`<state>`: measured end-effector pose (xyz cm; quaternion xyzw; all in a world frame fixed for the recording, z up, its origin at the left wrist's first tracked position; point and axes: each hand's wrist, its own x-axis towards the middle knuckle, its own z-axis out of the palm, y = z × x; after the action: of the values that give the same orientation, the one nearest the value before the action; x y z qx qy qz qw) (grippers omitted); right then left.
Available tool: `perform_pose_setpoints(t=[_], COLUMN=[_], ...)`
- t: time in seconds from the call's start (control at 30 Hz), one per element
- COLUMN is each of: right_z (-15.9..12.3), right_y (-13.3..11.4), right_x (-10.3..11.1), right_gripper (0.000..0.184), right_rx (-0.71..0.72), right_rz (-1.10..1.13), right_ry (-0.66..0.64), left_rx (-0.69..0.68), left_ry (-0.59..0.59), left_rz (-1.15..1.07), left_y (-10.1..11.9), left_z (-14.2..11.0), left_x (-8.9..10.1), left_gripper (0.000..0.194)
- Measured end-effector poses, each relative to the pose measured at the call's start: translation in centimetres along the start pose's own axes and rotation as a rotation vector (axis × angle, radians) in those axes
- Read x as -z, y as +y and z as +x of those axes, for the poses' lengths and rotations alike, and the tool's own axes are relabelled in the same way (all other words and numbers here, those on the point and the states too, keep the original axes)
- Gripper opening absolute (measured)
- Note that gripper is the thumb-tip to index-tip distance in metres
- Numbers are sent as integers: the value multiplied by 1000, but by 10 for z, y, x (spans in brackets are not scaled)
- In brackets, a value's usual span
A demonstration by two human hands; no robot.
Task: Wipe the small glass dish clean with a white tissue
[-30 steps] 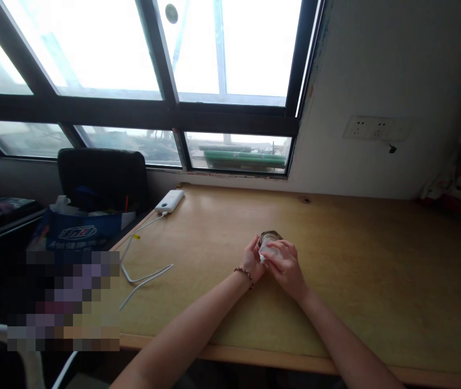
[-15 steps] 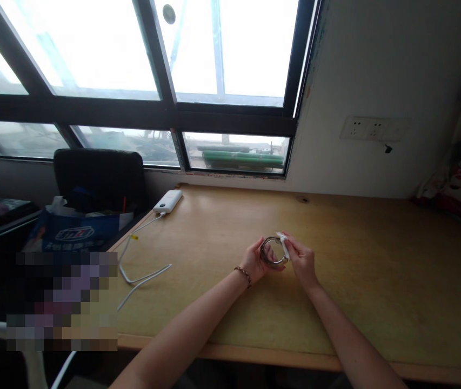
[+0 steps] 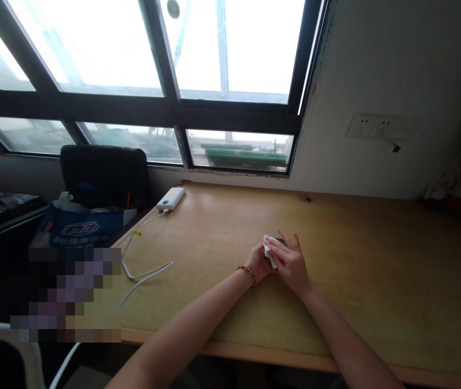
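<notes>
The worktop (image 3: 376, 281) lies beneath both forearms. Above its middle, the right hand (image 3: 293, 265) presses a white tissue (image 3: 267, 249) with some fingers bent and close together; two others are raised and spread. The left hand (image 3: 258, 263) curls beneath, apparently supporting a dark-edged object (image 3: 281, 241); its finger closure is largely hidden. The tissue should handle as light, soft and tearable: pinch it flat. The object, mostly covered between the hands, is probably stiff; grip its edge.
</notes>
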<state>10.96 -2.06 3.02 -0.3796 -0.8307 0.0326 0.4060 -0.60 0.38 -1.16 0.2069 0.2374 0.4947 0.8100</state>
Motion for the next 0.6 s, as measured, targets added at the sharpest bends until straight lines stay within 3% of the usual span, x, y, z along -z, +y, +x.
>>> perform_pose_setpoints(t=[0.13, 0.23, 0.43, 0.6], right_z=[1, 0, -4, -4], right_y=[8, 14, 30, 32], right_x=[4, 3, -4, -4], right_gripper=[26, 25, 29, 30], right_rx=[-154, -279, -603, -626], right_rz=[56, 189, 465, 511], right_ry=[84, 164, 251, 234], left_rx=[122, 106, -198, -351], left_ry=[-29, 6, 131, 62], left_rz=[-55, -79, 22, 258], left_y=[0, 2, 2, 3], left_z=[-5, -8, -6, -3], left_x=[-5, -10, -12, -10], left_gripper=[32, 30, 25, 25])
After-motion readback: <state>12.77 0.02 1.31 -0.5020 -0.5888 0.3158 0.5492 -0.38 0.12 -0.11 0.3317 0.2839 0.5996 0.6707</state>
